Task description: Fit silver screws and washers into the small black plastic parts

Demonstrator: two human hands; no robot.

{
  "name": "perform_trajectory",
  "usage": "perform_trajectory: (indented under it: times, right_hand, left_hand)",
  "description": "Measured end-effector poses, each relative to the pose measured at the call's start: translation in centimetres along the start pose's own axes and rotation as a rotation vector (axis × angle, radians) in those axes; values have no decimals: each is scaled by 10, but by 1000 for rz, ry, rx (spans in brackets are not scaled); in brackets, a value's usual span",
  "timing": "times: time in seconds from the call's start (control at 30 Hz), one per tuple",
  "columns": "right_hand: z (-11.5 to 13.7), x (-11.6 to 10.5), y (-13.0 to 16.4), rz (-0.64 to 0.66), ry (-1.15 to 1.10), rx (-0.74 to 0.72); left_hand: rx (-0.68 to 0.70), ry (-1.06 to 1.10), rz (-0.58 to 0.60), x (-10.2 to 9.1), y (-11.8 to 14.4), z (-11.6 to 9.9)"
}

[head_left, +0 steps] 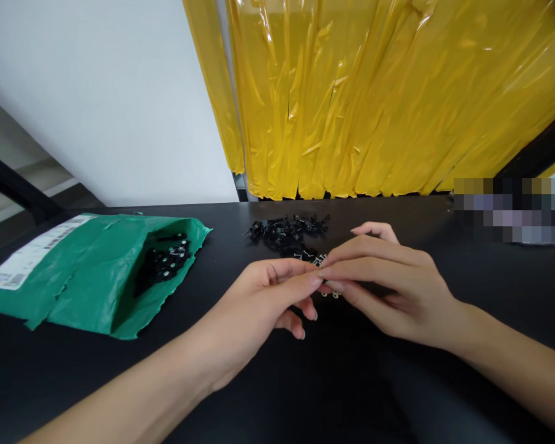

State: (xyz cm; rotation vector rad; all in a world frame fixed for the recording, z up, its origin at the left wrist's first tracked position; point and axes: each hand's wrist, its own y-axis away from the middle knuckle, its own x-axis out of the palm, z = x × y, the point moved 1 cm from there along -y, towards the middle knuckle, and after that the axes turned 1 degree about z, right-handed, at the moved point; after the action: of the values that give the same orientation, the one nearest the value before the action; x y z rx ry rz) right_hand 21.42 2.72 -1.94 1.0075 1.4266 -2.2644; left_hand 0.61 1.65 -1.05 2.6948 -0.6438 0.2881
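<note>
My left hand (263, 296) and my right hand (388, 283) meet fingertip to fingertip above the black table (305, 382). Together they pinch a small black binder clip (329, 292), mostly hidden by the fingers; only its silver wire loops show below them. Just behind the hands lies a loose pile of small black binder clips (287, 233). To the left a torn green mailing bag (97, 271) lies open on its side, with more black clips (166, 259) inside its mouth.
Yellow plastic sheeting (374, 92) hangs behind the table's far edge, next to a white wall (102, 92). A white shipping label (32, 250) sits on the bag's left end. A blurred patch (513, 209) lies at the far right.
</note>
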Motion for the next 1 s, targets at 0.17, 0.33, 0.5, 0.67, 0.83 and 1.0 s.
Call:
perform_trajectory:
  times: [0.17,0.33,0.5,0.67,0.83,1.0]
  right_hand:
    - [-1,3,-1,-42,-21,25]
    - [-2,2,0,0,-37,11]
    - [-3,2,-1,-15,-37,32]
    - [-5,3,1,-21,-39,1]
    - [-4,2,1,-19,-20,-40]
    - [-4,2,0,-26,-53,-8]
  left_hand:
    - [4,-13,-12,0,-1,2]
    - [22,-3,-21,0,-3,6]
    - [12,20,-26,-1,-3,8]
    - [7,54,-12,1,-2,7]
    - [34,44,-10,2,-1,5]
    - [17,58,3,1,-3,7]
